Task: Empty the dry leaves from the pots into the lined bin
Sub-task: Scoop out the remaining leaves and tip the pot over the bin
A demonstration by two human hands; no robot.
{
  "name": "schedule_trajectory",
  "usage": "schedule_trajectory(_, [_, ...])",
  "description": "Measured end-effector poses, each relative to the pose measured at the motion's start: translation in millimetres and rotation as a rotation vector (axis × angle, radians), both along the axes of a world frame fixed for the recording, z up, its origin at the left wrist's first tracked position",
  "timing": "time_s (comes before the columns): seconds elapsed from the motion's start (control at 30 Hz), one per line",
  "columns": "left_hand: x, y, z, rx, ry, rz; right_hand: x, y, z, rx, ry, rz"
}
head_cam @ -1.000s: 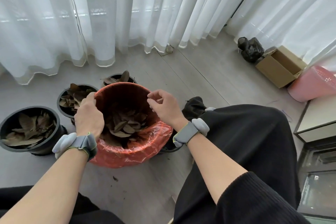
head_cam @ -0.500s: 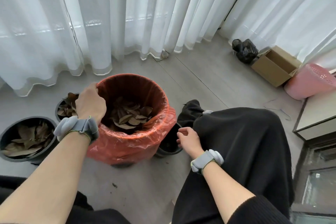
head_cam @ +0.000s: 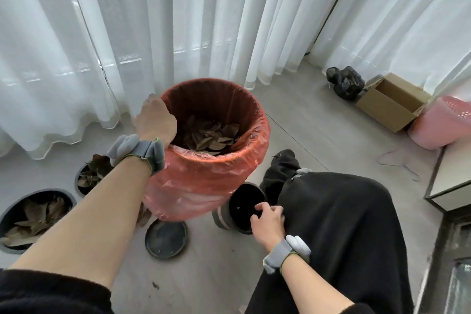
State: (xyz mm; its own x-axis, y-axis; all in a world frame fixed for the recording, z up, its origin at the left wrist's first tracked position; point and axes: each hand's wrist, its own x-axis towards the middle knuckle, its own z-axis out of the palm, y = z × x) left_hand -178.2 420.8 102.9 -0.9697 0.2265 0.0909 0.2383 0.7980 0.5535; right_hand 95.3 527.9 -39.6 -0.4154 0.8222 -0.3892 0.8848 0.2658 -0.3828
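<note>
My left hand [head_cam: 155, 122] grips the left rim of the bin [head_cam: 204, 186], which is lined with a red plastic bag and sits slightly tilted, raised off the floor. Dry brown leaves [head_cam: 211, 135] lie in its bottom. Just right of the bin's base, an empty black pot [head_cam: 239, 201] sits tilted. My right hand [head_cam: 269, 222] curls its fingers over that pot's near rim. Two more black pots hold dry leaves at the left: a near one [head_cam: 33, 216] and a farther one [head_cam: 89, 176], partly behind my forearm.
A black saucer [head_cam: 165, 239] lies on the grey floor under the bin's near edge. White curtains hang behind. At the right stand a cardboard box [head_cam: 390, 102], a black bag [head_cam: 345, 81], a pink basket [head_cam: 441, 125] and a cabinet corner [head_cam: 453, 186]. My black-trousered knee [head_cam: 344, 224] fills the lower right.
My left hand has lifted the bin up and to the right, uncovering the black saucer. My right hand left the bin rim, dropped to the empty pot and closed over its rim.
</note>
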Motion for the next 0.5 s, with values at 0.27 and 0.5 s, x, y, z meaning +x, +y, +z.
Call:
schedule_trajectory(0.27, [-12.7,98.1,5.6,0.072,-0.037,-0.069,7.0,9.4,-39.8,-0.224,-0.126,0.073])
schedule_trajectory(0.5, [-27.7,155.7,-34.7,0.131,-0.071,0.012,-16.1,25.9,-45.6,-0.205,0.251,-0.244])
